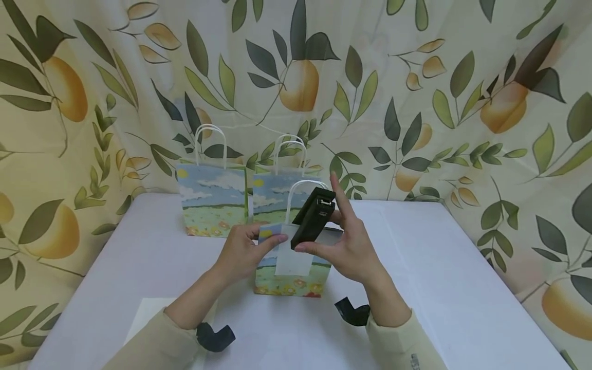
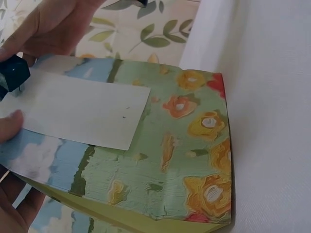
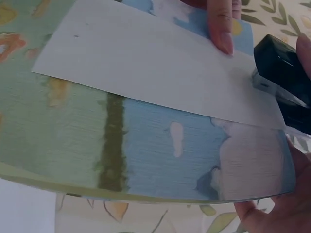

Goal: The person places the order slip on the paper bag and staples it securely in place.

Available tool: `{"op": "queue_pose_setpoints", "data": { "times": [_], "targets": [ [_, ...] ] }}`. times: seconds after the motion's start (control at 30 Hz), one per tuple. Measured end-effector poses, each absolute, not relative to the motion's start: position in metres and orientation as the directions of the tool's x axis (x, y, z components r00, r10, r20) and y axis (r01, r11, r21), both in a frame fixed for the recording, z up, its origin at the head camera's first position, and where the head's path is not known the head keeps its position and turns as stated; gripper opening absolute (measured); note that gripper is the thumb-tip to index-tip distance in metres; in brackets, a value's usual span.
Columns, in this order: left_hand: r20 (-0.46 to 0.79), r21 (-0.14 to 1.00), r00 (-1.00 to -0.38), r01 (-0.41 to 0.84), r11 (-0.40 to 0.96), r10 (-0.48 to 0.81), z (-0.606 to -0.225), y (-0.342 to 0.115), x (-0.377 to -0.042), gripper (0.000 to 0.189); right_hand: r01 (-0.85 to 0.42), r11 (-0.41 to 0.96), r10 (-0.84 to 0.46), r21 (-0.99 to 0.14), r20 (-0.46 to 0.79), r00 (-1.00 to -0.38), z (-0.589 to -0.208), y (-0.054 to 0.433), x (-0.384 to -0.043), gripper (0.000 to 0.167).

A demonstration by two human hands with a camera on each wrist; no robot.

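Note:
A small paper gift bag (image 1: 291, 285) printed with sky, meadow and flowers stands mid-table, its white handle up. A blank white paper slip (image 1: 293, 263) lies against its front, reaching the top edge. My left hand (image 1: 242, 252) pinches the bag's upper left edge, thumb on the slip in the right wrist view. My right hand (image 1: 353, 246) grips a black stapler (image 1: 314, 218), thumb below and index finger at the far end. The stapler's jaws sit over the slip's top end and the bag's rim. Whether a staple is in the paper cannot be told.
Two matching bags, one at the back left (image 1: 213, 205) and one (image 1: 277, 198) partly hidden behind the held bag, stand upright. A white sheet (image 1: 150, 313) lies at front left, partly under the left sleeve. A leaf-and-fruit patterned curtain (image 1: 351, 128) hangs behind the white table (image 1: 416, 257).

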State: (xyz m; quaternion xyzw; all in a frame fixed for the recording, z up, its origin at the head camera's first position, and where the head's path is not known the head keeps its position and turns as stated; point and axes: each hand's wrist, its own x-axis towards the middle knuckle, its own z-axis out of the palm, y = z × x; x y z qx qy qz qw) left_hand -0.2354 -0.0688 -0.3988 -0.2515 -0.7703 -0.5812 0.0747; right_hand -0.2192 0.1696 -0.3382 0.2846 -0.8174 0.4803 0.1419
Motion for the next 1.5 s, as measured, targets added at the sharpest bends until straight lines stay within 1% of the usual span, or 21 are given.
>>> {"op": "queue_pose_setpoints", "data": {
  "times": [0.03, 0.1, 0.23, 0.33, 0.43, 0.47, 0.53, 0.57, 0.6, 0.7, 0.8, 0.87, 1.0, 1.17, 1.23, 1.4, 1.5],
  "targets": [
    [0.407, 0.857, -0.863, 0.474, 0.201, 0.301, -0.399, -0.069, -0.236, 0.043, -0.596, 0.375, -0.332, -0.710, 0.497, -0.802, -0.338, 0.169, -0.221, 0.128],
    [0.394, 0.860, -0.869, 0.463, 0.213, 0.299, -0.399, -0.069, -0.236, 0.045, -0.583, 0.380, -0.335, -0.718, 0.480, -0.811, -0.336, 0.169, -0.222, 0.115],
    [0.360, 0.871, -0.885, 0.432, 0.233, 0.296, -0.399, -0.070, -0.236, 0.044, -0.556, 0.384, -0.333, -0.737, 0.451, -0.828, -0.333, 0.167, -0.223, 0.076],
    [0.344, 0.878, -0.889, 0.418, 0.233, 0.301, -0.398, -0.071, -0.237, 0.044, -0.536, 0.387, -0.322, -0.750, 0.434, -0.841, -0.333, 0.165, -0.224, 0.063],
    [0.321, 0.890, -0.892, 0.399, 0.221, 0.320, -0.398, -0.073, -0.237, 0.043, -0.530, 0.381, -0.317, -0.757, 0.432, -0.844, -0.334, 0.165, -0.224, 0.061],
    [0.307, 0.894, -0.893, 0.390, 0.222, 0.330, -0.398, -0.073, -0.238, 0.040, -0.531, 0.376, -0.316, -0.759, 0.434, -0.844, -0.334, 0.165, -0.224, 0.061],
    [0.272, 0.903, -0.895, 0.364, 0.226, 0.353, -0.397, -0.075, -0.238, 0.025, -0.537, 0.371, -0.312, -0.758, 0.443, -0.841, -0.335, 0.165, -0.224, 0.061],
    [0.254, 0.908, -0.894, 0.352, 0.229, 0.368, -0.396, -0.076, -0.238, 0.020, -0.540, 0.370, -0.311, -0.756, 0.447, -0.839, -0.335, 0.165, -0.224, 0.061],
    [0.239, 0.910, -0.893, 0.343, 0.233, 0.381, -0.395, -0.077, -0.238, 0.023, -0.542, 0.371, -0.310, -0.754, 0.450, -0.837, -0.336, 0.165, -0.224, 0.061],
    [0.237, 0.913, -0.876, 0.349, 0.212, 0.420, -0.390, -0.078, -0.238, 0.055, -0.552, 0.372, -0.313, -0.746, 0.459, -0.831, -0.336, 0.165, -0.224, 0.060],
    [0.268, 0.907, -0.862, 0.376, 0.190, 0.430, -0.384, -0.077, -0.237, 0.065, -0.560, 0.369, -0.325, -0.742, 0.462, -0.825, -0.336, 0.165, -0.225, 0.059],
    [0.280, 0.895, -0.862, 0.393, 0.209, 0.422, -0.380, -0.074, -0.237, 0.066, -0.565, 0.365, -0.332, -0.740, 0.464, -0.821, -0.336, 0.165, -0.226, 0.058],
    [0.277, 0.867, -0.885, 0.398, 0.298, 0.375, -0.372, -0.065, -0.237, 0.058, -0.569, 0.351, -0.341, -0.743, 0.465, -0.817, -0.336, 0.164, -0.226, 0.057],
    [0.289, 0.845, -0.897, 0.403, 0.351, 0.334, -0.370, -0.059, -0.235, 0.052, -0.574, 0.336, -0.348, -0.747, 0.467, -0.813, -0.337, 0.165, -0.225, 0.057],
    [0.319, 0.833, -0.887, 0.430, 0.347, 0.334, -0.372, -0.059, -0.235, 0.050, -0.577, 0.336, -0.349, -0.745, 0.470, -0.810, -0.337, 0.165, -0.225, 0.058],
    [0.424, 0.807, -0.834, 0.525, 0.270, 0.354, -0.378, -0.057, -0.235, 0.045, -0.586, 0.345, -0.341, -0.733, 0.484, -0.806, -0.337, 0.165, -0.225, 0.061],
    [0.458, 0.799, -0.815, 0.552, 0.239, 0.354, -0.381, -0.057, -0.236, 0.043, -0.586, 0.348, -0.332, -0.732, 0.488, -0.807, -0.338, 0.164, -0.224, 0.060]
  ]
}}
